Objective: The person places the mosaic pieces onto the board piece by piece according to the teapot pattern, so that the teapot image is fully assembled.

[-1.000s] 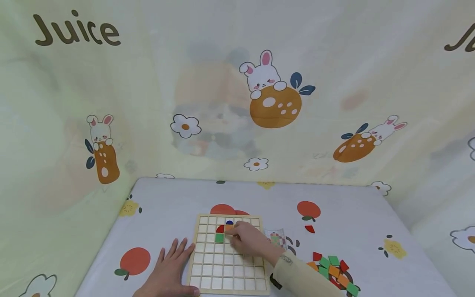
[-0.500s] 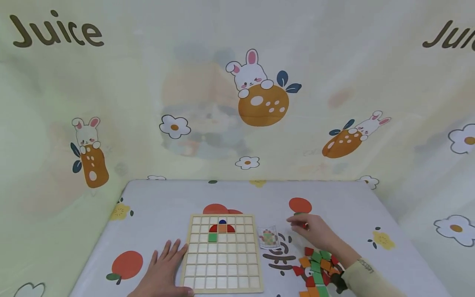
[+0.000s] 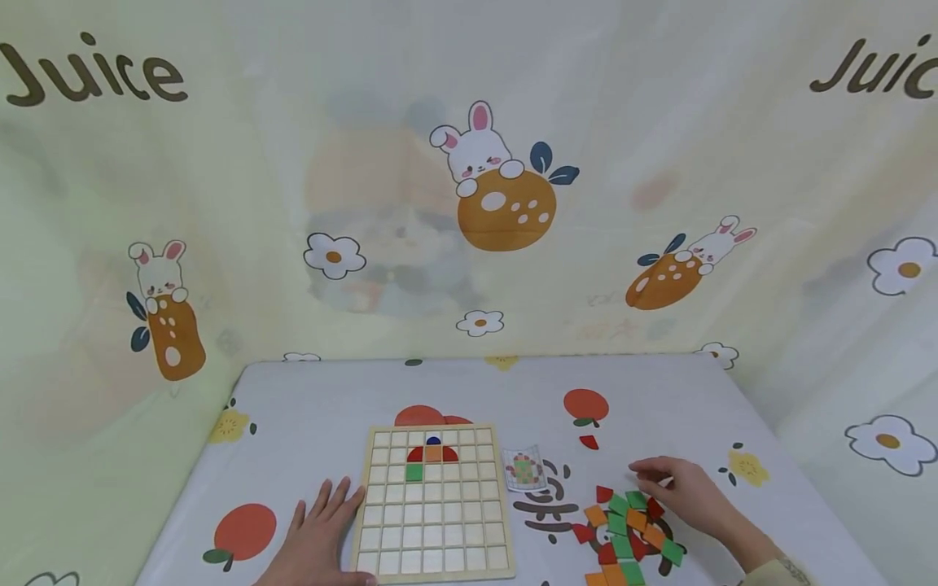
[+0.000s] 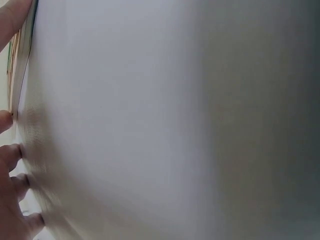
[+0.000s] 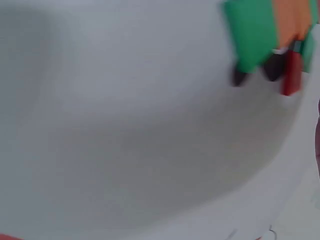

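A wooden grid board (image 3: pixel 506 505) lies on the table. In its upper rows sit a blue half-round tile (image 3: pixel 434 441), an orange square tile (image 3: pixel 434 454) with a red quarter-round tile (image 3: pixel 415 455) on one side and another red tile (image 3: pixel 450 454) on the other, and a green square tile (image 3: pixel 414 472). My left hand (image 3: pixel 317 533) rests flat with spread fingers along the board's left edge, thumb at the near corner. Over the far right side of a tile pile (image 3: pixel 619 525) hovers my right hand (image 3: pixel 685 492), fingers loosely bent, nothing visible between them.
A small printed pattern card (image 3: pixel 523 469) lies right of the board. One loose red tile (image 3: pixel 589 443) is farther back, apart from the pile of green, orange and red tiles. A patterned cloth wall (image 3: pixel 396 342) rises behind the table.
My right hand has left the board and moved right to the pile; a red tile now shows right of the orange one. The left hand stays at the board. The head view has shifted slightly.
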{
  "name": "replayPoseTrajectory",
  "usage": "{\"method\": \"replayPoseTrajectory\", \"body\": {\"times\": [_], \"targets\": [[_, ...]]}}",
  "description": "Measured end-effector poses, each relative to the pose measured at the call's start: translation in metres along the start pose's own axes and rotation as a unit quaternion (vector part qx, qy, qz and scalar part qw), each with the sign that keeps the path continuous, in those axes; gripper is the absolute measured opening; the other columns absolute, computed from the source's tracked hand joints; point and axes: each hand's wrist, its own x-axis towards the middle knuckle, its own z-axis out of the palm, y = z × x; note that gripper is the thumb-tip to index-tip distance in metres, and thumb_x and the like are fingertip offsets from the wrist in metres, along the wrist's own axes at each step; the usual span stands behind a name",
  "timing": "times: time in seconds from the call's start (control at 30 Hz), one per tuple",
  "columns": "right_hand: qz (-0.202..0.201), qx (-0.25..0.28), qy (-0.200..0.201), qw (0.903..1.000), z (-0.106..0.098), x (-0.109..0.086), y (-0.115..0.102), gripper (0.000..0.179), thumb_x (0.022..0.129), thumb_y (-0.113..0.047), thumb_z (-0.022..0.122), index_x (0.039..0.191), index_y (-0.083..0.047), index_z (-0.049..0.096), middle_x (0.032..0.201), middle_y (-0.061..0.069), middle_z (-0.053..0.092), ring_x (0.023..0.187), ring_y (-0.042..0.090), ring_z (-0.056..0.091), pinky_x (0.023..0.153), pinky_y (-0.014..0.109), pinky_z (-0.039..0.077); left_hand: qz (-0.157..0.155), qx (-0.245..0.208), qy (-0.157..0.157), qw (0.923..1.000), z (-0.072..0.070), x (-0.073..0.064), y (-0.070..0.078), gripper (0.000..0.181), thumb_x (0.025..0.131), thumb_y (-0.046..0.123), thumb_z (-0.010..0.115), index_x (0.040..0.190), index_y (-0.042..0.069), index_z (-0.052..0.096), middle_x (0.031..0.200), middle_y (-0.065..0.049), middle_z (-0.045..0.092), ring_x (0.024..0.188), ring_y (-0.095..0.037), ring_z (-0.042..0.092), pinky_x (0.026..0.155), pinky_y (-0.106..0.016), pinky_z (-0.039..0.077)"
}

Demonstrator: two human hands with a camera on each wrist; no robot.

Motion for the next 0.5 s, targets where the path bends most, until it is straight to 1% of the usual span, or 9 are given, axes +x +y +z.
{"method": "replayPoseTrajectory", "body": {"times": [0.13,0.23,0.3,0.5], "targets": [[0.017,0.005,-0.007,0.9998,0.008,0.0,0.012,0.029,0.094,-0.011,0.073,0.122,-0.003,0.072,0.113,0.008,0.074,0.09,0.015,0.062,0.075,0.024,0.059,-0.001,0.002,0.003,1.0,0.0,-0.001,0.0,0.131,0.056,0.083,0.079,0.157,0.009,0.039,0.166,-0.018,0.033,0.155,-0.05,0.019,0.116,-0.081,0.014],[0.019,0.001,-0.008,0.9998,0.013,-0.001,0.018,0.028,0.093,-0.012,0.074,0.12,-0.004,0.073,0.109,0.004,0.073,0.088,0.015,0.06,0.074,0.023,0.058,-0.002,0.002,0.003,1.0,0.0,-0.001,0.001,0.131,0.056,0.083,0.079,0.158,0.01,0.039,0.166,-0.018,0.033,0.155,-0.049,0.019,0.116,-0.081,0.014],[0.017,-0.006,-0.007,0.9998,0.015,-0.001,0.021,0.027,0.092,-0.012,0.075,0.118,-0.005,0.074,0.108,0.003,0.071,0.088,0.015,0.06,0.075,0.024,0.058,-0.003,0.001,0.003,1.0,0.0,-0.001,0.001,0.131,0.056,0.083,0.079,0.158,0.01,0.039,0.166,-0.018,0.034,0.155,-0.049,0.019,0.117,-0.081,0.014],[0.015,-0.03,-0.011,0.9994,0.017,0.0,0.025,0.027,0.089,-0.01,0.078,0.115,-0.006,0.075,0.107,0.002,0.07,0.092,0.016,0.06,0.085,0.039,0.061,-0.012,0.004,-0.001,0.9999,-0.001,-0.001,0.002,0.132,0.055,0.084,0.078,0.158,0.011,0.039,0.166,-0.017,0.033,0.155,-0.048,0.018,0.118,-0.08,0.013]]}}
